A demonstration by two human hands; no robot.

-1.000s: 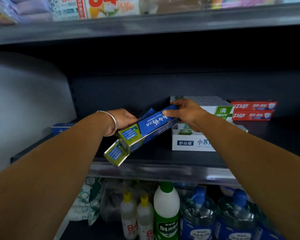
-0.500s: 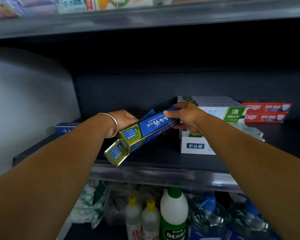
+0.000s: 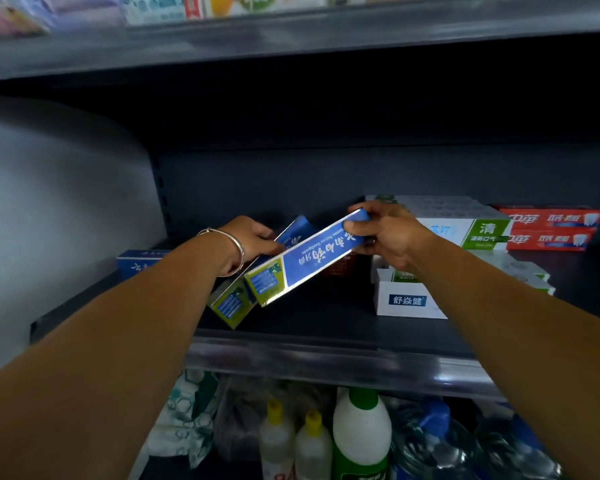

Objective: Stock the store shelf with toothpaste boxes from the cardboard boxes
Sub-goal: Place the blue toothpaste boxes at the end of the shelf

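My right hand (image 3: 387,233) grips the far end of a blue toothpaste box (image 3: 309,256) with a green-yellow near end, lifted and tilted above the dark shelf (image 3: 326,320). Under it a second blue box (image 3: 234,301) slants with its near end low on the shelf, and my left hand (image 3: 250,242), a silver bangle on the wrist, holds its far part. Another blue box (image 3: 137,263) lies at the shelf's left. White-and-green toothpaste boxes (image 3: 465,226) and red toothpaste boxes (image 3: 548,228) are stacked on the right.
A white open display carton (image 3: 407,301) sits on the shelf under my right forearm. The shelf below holds bleach bottles (image 3: 361,434), water jugs (image 3: 433,445) and plastic packs. An upper shelf (image 3: 291,36) with goods hangs overhead. A pale wall closes the left side.
My right hand has lifted the top blue box up off the lower one, so the two boxes have come apart. My left hand stays on the lower box.
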